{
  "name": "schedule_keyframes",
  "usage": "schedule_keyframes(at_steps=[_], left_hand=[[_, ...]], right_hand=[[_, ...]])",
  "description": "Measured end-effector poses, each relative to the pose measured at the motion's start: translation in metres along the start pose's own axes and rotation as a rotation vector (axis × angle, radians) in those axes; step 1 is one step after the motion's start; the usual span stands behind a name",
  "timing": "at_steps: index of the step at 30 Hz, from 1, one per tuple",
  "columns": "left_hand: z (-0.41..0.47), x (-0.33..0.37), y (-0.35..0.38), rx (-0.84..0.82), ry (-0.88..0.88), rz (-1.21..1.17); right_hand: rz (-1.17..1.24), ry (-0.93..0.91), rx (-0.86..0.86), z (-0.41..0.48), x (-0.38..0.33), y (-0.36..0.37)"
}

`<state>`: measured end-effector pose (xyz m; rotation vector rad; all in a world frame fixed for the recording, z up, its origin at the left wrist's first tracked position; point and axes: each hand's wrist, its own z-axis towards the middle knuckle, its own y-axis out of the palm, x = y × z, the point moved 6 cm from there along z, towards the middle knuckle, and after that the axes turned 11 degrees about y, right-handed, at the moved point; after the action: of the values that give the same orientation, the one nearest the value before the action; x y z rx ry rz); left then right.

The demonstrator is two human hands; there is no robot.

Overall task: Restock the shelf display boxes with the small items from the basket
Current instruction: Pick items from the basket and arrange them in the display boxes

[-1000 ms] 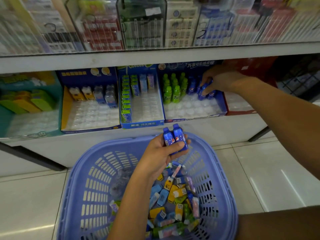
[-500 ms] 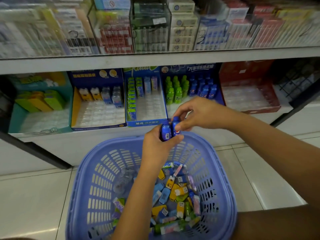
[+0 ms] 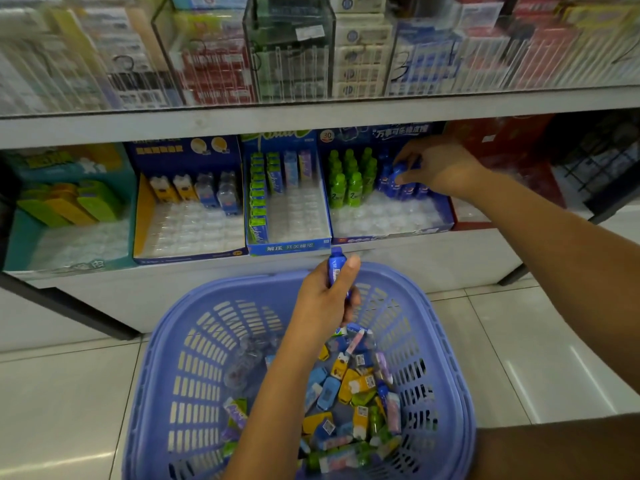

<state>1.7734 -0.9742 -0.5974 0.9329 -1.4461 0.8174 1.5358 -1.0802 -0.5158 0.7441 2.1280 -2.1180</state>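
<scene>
Reaching with the right hand (image 3: 438, 168) into the blue display box (image 3: 391, 233) on the lower shelf (image 3: 433, 252), fingers curled around a small blue bottle-shaped item (image 3: 398, 173) and setting it among the other blue bottles (image 3: 391, 188) at the back right of that box. Standing just left of those, in the same box, rows of green bottles (image 3: 349, 178). Gripping with the left hand (image 3: 323, 299) a second blue item (image 3: 336, 268), fingers wrapped tight and thumb pressed along its side, top end poking up above the fist. Holding that hand over the far rim of the purple basket (image 3: 180, 341), which is sitting on the tiled floor (image 3: 62, 393) in front of the shelf. Lying loose in the basket's bottom, a jumble of small items (image 3: 349, 386) in blue, yellow, green and pink. Sitting further left on the shelf, a narrow blue box (image 3: 287, 249) with green and pale packs, a box (image 3: 187, 258) with yellow and clear figures, and a teal box (image 3: 20, 237) with yellow-green blocks. Showing mostly bare clear trays toward the front in all of these boxes. Blurring above, packaged goods behind clear panels on the upper shelf (image 3: 311, 121).
</scene>
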Motion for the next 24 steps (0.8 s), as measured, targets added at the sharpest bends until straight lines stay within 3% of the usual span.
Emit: schedule_keyframes(at_steps=[7,11,14,18,21,24], left_hand=[[0.002,0.002,0.005,-0.141,-0.041,-0.053],[0.003,-0.002,0.012,-0.177,-0.162,-0.365],[-0.001,0.002,0.014,-0.213,-0.159,-0.557],[-0.007,0.007,0.011,-0.256,-0.127,-0.682],[-0.009,0.010,0.008,-0.267,-0.055,-0.689],[-0.013,0.013,0.010,-0.311,-0.036,-0.767]], right_hand=[[-0.058,-0.033,-0.114,0.014,-0.001,0.014],[-0.135,-0.018,-0.143,0.014,-0.009,0.013],[-0.183,0.043,-0.209,0.011,-0.016,0.012],[-0.424,-0.023,-0.065,-0.008,-0.034,0.005],[-0.089,-0.100,-0.049,-0.046,-0.057,-0.001],[0.302,-0.154,-0.507,-0.099,-0.078,0.009]])
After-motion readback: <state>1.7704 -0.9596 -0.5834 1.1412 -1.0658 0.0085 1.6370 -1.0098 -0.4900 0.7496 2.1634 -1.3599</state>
